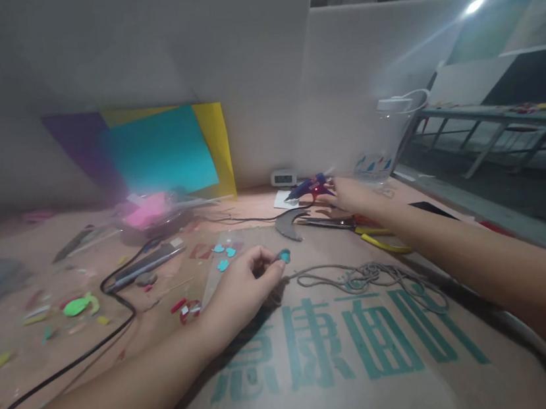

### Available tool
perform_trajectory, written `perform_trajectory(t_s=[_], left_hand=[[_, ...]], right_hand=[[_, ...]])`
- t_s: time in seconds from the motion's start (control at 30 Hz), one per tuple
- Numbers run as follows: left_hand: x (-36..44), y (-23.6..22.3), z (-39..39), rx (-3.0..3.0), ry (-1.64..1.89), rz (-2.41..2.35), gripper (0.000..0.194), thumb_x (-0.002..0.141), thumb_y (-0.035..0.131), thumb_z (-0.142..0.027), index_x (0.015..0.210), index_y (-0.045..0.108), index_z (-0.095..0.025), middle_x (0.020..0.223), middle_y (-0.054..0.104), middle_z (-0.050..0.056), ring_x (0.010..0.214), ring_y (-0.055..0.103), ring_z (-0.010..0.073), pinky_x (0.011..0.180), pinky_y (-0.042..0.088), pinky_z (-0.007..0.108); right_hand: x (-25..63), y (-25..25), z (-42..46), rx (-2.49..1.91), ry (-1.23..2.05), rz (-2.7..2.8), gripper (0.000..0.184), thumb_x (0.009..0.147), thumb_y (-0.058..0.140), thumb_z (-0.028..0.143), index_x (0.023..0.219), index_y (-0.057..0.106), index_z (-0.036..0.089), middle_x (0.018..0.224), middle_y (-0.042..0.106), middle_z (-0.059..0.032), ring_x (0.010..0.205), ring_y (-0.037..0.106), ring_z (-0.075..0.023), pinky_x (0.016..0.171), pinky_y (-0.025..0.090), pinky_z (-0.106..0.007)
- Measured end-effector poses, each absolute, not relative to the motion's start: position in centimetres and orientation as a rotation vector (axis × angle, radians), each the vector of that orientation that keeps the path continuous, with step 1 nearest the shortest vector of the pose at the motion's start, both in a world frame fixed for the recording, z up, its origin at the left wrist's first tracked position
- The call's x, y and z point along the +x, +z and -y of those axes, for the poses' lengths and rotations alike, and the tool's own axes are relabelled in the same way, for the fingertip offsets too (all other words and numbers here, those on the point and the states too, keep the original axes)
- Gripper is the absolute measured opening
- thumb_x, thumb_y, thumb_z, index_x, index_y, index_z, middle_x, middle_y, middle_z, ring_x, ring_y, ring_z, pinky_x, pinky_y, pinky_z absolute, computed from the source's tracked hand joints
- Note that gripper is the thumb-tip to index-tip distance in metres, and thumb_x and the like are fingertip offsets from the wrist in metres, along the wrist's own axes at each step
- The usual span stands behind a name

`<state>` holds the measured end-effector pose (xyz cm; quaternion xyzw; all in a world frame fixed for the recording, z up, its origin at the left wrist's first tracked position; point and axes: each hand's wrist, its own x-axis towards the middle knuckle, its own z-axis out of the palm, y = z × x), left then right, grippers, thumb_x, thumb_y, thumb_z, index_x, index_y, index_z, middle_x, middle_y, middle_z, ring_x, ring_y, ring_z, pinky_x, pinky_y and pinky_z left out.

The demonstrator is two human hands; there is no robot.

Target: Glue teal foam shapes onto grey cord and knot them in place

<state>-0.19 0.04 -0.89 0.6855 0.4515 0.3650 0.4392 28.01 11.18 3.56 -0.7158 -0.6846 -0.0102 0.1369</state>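
My left hand is in the middle of the table, thumb and fingers pinching a small grey piece with a teal spot. A grey cord lies in loose loops to the right of it. Toward the back, my right hand has its fingers at the handle of a dark blue glue gun showing a red light. The gun's nozzle points left, over a small white pad. Small teal cut shapes lie beyond my left hand. A grey crescent piece sits near the gun.
Yellow-handled scissors lie below my right forearm. A black cable crosses the left side among coloured scraps. At the back stand a small digital clock, a clear plastic cup and coloured sheets against the wall.
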Motion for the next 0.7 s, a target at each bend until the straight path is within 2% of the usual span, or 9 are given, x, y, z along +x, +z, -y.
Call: perform_trajectory(t_s=[0.07,0.1,0.17,0.23,0.3,0.37,0.47,0.57,0.7], left_hand=[[-0.1,-0.9,0.0,1.709,0.900,-1.128,0.025,0.084,0.060,-0.043,0.078,0.054,-0.019,0.061,0.052,-0.006,0.053,0.047,0.0111,0.052,0.036,0.023],[-0.1,-0.9,0.0,1.716,0.900,-1.129,0.025,0.085,0.060,-0.043,0.077,0.054,-0.019,0.061,0.052,-0.006,0.052,0.047,0.0109,0.052,0.036,0.023],[-0.1,-0.7,0.0,1.730,0.897,-1.135,0.024,0.085,0.060,-0.042,0.077,0.054,-0.019,0.061,0.052,-0.006,0.052,0.046,0.0106,0.052,0.035,0.023],[-0.1,-0.6,0.1,1.745,0.908,-1.147,0.024,0.086,0.059,-0.041,0.077,0.054,-0.019,0.063,0.054,-0.005,0.052,0.047,0.0106,0.052,0.036,0.023],[-0.2,-0.4,0.2,1.754,0.931,-1.154,0.024,0.087,0.059,-0.041,0.077,0.054,-0.019,0.066,0.057,-0.004,0.056,0.051,0.0113,0.054,0.037,0.023],[-0.3,-0.3,0.3,1.753,0.955,-1.151,0.024,0.088,0.058,-0.041,0.080,0.056,-0.019,0.068,0.059,-0.003,0.059,0.053,0.0124,0.056,0.039,0.024],[-0.4,-0.2,0.2,1.748,0.997,-1.142,0.023,0.088,0.057,-0.041,0.082,0.058,-0.018,0.071,0.062,-0.002,0.064,0.056,0.0137,0.060,0.041,0.025],[-0.4,-0.3,0.2,1.773,1.025,-1.143,0.022,0.088,0.058,-0.039,0.081,0.059,-0.018,0.075,0.065,-0.001,0.069,0.058,0.0147,0.064,0.043,0.026],[-0.4,-0.3,0.2,1.812,1.025,-1.166,0.021,0.088,0.058,-0.037,0.079,0.059,-0.019,0.078,0.065,0.000,0.073,0.058,0.0154,0.067,0.043,0.027]], right_hand=[[28.0,4.1,-9.4,-2.063,-0.183,2.019,0.055,0.075,0.077,0.047,0.109,0.067,0.005,0.116,0.065,-0.0299,0.112,0.057,-0.0408,0.092,0.041,-0.044],[27.7,4.3,-8.4,-2.014,-0.254,2.068,0.050,0.079,0.073,0.045,0.109,0.067,0.006,0.119,0.064,-0.0292,0.117,0.054,-0.0411,0.097,0.038,-0.045],[26.7,4.5,-6.3,-1.816,-0.279,2.217,0.035,0.091,0.058,0.040,0.104,0.071,0.010,0.111,0.070,-0.0221,0.111,0.058,-0.0357,0.096,0.039,-0.044],[25.1,4.5,-4.3,-1.628,0.084,2.239,0.033,0.094,0.052,0.042,0.096,0.074,0.018,0.100,0.074,-0.0111,0.096,0.065,-0.0264,0.087,0.045,-0.037],[23.0,4.0,-2.5,-1.479,0.429,2.087,0.030,0.091,0.054,0.042,0.091,0.073,0.019,0.093,0.075,-0.0063,0.088,0.067,-0.0219,0.081,0.049,-0.033],[20.9,3.2,-1.0,-1.389,0.613,1.984,0.026,0.088,0.058,0.039,0.091,0.074,0.019,0.083,0.074,-0.0040,0.081,0.068,-0.0198,0.074,0.051,-0.030],[18.9,2.0,0.2,-1.291,0.925,1.770,0.025,0.085,0.063,0.039,0.092,0.074,0.018,0.081,0.073,-0.0036,0.072,0.067,-0.0164,0.066,0.051,-0.028],[18.2,1.0,0.5,-1.196,1.192,1.534,0.029,0.079,0.070,0.044,0.088,0.072,0.017,0.078,0.071,-0.0029,0.069,0.066,-0.0144,0.067,0.054,-0.029],[18.1,0.4,0.5,-1.147,1.340,1.406,0.031,0.071,0.078,0.043,0.086,0.070,0.017,0.077,0.069,-0.0016,0.070,0.067,-0.0147,0.069,0.055,-0.030]])
